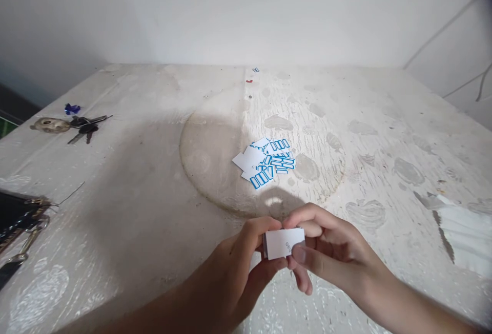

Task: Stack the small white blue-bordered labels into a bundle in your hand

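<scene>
At lower centre, your left hand and right hand both grip a white card stack; mid-frame, a loose card pile lies on the counter, apparently already laid out, the held stack not yet.

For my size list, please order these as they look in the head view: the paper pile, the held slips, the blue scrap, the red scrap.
1. Paper pile
2. Held slips
3. Blue scrap
4. Red scrap
</scene>
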{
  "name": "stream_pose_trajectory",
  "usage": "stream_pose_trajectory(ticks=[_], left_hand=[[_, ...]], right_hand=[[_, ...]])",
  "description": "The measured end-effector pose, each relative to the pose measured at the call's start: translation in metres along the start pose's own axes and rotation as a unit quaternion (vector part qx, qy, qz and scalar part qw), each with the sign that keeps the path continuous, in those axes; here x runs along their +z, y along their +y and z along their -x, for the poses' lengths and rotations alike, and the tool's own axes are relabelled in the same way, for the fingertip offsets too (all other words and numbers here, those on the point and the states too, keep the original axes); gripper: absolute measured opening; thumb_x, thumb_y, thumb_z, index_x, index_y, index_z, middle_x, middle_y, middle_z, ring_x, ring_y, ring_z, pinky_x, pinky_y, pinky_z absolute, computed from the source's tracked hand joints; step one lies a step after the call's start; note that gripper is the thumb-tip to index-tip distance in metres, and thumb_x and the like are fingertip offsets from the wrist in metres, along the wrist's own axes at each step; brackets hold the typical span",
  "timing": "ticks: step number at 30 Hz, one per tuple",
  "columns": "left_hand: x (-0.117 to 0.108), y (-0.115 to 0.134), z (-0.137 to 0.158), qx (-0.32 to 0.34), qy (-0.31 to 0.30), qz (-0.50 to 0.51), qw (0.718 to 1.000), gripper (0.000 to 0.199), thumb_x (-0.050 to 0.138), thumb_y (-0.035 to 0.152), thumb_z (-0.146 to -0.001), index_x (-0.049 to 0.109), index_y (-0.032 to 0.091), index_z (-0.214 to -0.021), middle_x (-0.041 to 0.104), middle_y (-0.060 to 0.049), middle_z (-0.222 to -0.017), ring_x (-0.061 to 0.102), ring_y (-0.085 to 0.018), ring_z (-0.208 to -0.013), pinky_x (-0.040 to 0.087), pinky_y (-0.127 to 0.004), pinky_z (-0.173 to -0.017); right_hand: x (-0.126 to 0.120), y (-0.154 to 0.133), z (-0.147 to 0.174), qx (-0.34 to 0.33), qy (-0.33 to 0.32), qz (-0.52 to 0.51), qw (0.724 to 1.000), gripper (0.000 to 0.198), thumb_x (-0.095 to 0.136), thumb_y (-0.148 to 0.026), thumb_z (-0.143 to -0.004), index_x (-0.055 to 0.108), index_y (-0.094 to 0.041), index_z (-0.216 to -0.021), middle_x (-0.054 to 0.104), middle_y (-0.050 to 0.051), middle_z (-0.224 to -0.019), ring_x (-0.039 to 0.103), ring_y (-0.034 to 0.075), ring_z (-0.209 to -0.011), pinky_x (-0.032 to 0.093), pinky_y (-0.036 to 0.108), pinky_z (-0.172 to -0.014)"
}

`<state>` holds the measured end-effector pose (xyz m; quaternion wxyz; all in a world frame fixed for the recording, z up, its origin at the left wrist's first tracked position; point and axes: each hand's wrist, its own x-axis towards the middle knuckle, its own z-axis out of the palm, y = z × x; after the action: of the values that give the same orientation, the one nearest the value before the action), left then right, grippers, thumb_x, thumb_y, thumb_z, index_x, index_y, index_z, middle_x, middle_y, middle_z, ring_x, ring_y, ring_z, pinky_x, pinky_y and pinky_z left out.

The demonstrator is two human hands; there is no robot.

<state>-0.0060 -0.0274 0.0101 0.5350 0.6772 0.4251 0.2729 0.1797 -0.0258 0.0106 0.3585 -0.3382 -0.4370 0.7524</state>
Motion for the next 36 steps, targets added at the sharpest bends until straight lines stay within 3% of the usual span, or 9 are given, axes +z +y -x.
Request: stream_pose_trajectory(ticks=[7,18,22,25,27,31,36], left_hand=[[-0.007,-0.001,0.002,-0.024,-0.039,-0.065,0.997,0.026,0.046,0.035,-0.089,0.043,0.024,-0.112,0.064,-0.002,-0.089,0.061,-0.014,-0.077,0.046,-0.022,-0.067],[-0.001,0.001,0.005,0.031,0.027,-0.074,0.996,0.022,0.047,0.029,-0.089,0.044,0.026,-0.111,0.066,0.002,-0.082,0.061,-0.009,-0.068,0.045,-0.018,-0.065],[0.000,0.000,0.005,0.046,0.026,-0.043,0.998,0.024,0.049,0.025,-0.088,0.043,0.026,-0.111,0.067,0.003,-0.083,0.061,-0.009,-0.069,0.045,-0.019,-0.067],[0.003,0.003,0.005,0.011,0.056,0.010,0.998,0.031,0.059,0.027,-0.082,0.042,0.027,-0.109,0.068,0.003,-0.085,0.060,-0.011,-0.073,0.044,-0.019,-0.065],[0.003,0.006,0.005,-0.016,0.054,0.028,0.998,0.026,0.058,0.029,-0.083,0.043,0.026,-0.103,0.068,0.002,-0.083,0.061,-0.012,-0.074,0.043,-0.019,-0.064],[0.002,0.004,0.002,-0.047,0.031,0.058,0.997,0.011,0.048,0.030,-0.088,0.044,0.022,-0.094,0.066,0.001,-0.075,0.059,-0.011,-0.067,0.044,-0.020,-0.062],[-0.002,0.001,-0.002,-0.013,0.003,0.111,0.994,0.011,0.047,0.031,-0.088,0.045,0.021,-0.092,0.059,0.002,-0.069,0.052,-0.009,-0.061,0.044,-0.021,-0.059]], right_hand=[[-0.001,0.001,0.002,0.018,-0.001,-0.026,1.000,0.015,0.049,-0.012,-0.090,0.052,-0.020,-0.102,0.057,-0.002,-0.067,0.055,0.009,-0.057,0.045,0.023,-0.055],[0.002,-0.002,0.001,0.015,-0.020,-0.010,1.000,0.011,0.051,-0.021,-0.091,0.050,-0.019,-0.102,0.057,-0.001,-0.073,0.054,0.008,-0.054,0.045,0.024,-0.055],[0.005,-0.007,0.002,0.011,0.002,0.052,0.999,0.009,0.046,-0.022,-0.094,0.049,-0.020,-0.102,0.054,-0.003,-0.069,0.053,0.008,-0.055,0.044,0.024,-0.057],[0.006,-0.008,0.005,-0.004,0.025,0.139,0.990,0.008,0.045,-0.021,-0.094,0.049,-0.021,-0.100,0.055,-0.001,-0.072,0.054,0.009,-0.062,0.044,0.024,-0.060],[0.007,-0.009,0.005,-0.017,0.034,0.177,0.983,0.008,0.044,-0.020,-0.094,0.049,-0.021,-0.100,0.054,-0.002,-0.070,0.054,0.010,-0.064,0.044,0.023,-0.060],[0.009,-0.008,0.005,-0.025,0.037,0.179,0.983,0.012,0.044,-0.017,-0.093,0.048,-0.022,-0.103,0.052,-0.003,-0.071,0.055,0.009,-0.065,0.045,0.021,-0.061],[0.009,-0.006,0.006,-0.048,0.022,0.195,0.979,0.012,0.042,-0.014,-0.093,0.051,-0.021,-0.096,0.053,-0.003,-0.073,0.055,0.007,-0.064,0.046,0.018,-0.059]])
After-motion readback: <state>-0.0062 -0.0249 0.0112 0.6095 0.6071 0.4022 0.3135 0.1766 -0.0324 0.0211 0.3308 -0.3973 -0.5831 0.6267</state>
